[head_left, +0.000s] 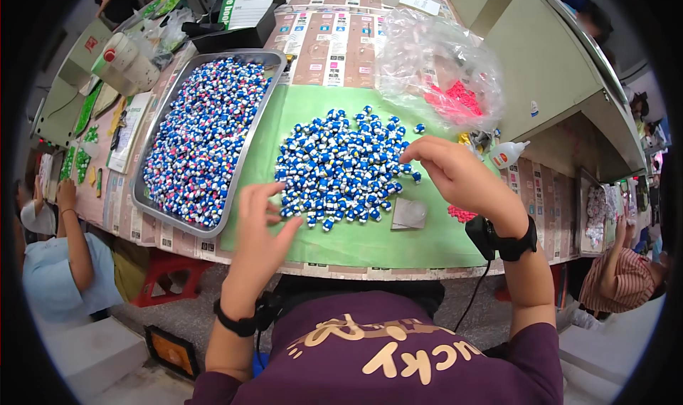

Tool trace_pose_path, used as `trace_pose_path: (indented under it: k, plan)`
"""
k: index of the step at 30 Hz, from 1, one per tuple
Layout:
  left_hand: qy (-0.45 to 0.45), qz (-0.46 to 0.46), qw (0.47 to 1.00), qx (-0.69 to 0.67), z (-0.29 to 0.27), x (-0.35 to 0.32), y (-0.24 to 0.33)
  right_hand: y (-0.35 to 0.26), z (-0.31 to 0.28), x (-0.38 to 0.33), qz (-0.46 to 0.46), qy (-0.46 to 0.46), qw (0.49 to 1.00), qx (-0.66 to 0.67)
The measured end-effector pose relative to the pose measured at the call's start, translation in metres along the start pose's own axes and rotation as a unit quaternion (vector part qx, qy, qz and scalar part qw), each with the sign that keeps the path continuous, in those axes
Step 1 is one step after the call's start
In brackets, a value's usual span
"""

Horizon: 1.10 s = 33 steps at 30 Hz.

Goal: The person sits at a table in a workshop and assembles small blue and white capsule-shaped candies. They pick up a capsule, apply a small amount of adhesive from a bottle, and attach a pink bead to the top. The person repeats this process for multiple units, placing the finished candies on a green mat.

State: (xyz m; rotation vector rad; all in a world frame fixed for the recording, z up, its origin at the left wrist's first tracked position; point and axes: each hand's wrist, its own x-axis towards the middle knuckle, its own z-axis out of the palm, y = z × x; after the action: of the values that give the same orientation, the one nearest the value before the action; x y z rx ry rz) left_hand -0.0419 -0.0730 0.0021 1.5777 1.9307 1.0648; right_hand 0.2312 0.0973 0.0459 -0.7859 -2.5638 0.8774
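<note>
A loose pile of small blue-and-white figure-like pieces (338, 166) is spread on a light green sheet (324, 245) in front of me. At the pile's left edge is my left hand (260, 223), its fingers apart and nothing seen in it. My right hand (459, 174) reaches in from the right, fingers bent loosely apart, fingertips beside the pile's right edge. Whether those fingertips touch a piece is hard to tell. Just below the pile lies a small clear dish on a flat square (409, 214). Small pink pieces (461, 213) lie partly hidden under my right forearm.
A metal tray (226, 216) full of similar blue, white and pink pieces stands left. A clear plastic bag (445, 63) with pink pieces lies at the back right, near a small white bottle (507, 154). A black box (235, 38) stands behind the tray. Other people sit on both sides.
</note>
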Motion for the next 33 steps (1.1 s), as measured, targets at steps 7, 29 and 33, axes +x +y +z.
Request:
trace_pose_path:
  k: [7,29,33]
  plan:
    - [-0.068,0.018,0.997,0.033,-0.005,-0.006,-0.013,0.002,-0.012,-0.057,0.153,0.069,0.986,0.006]
    - [-0.125,-0.146,0.794,-0.577,-0.013,0.017,0.005,0.010,0.015,-0.048,0.182,-0.031,0.981,-0.065]
    - [-0.134,-0.159,0.775,-0.597,-0.008,0.018,0.007,0.016,0.014,-0.048,0.145,-0.036,0.987,-0.068]
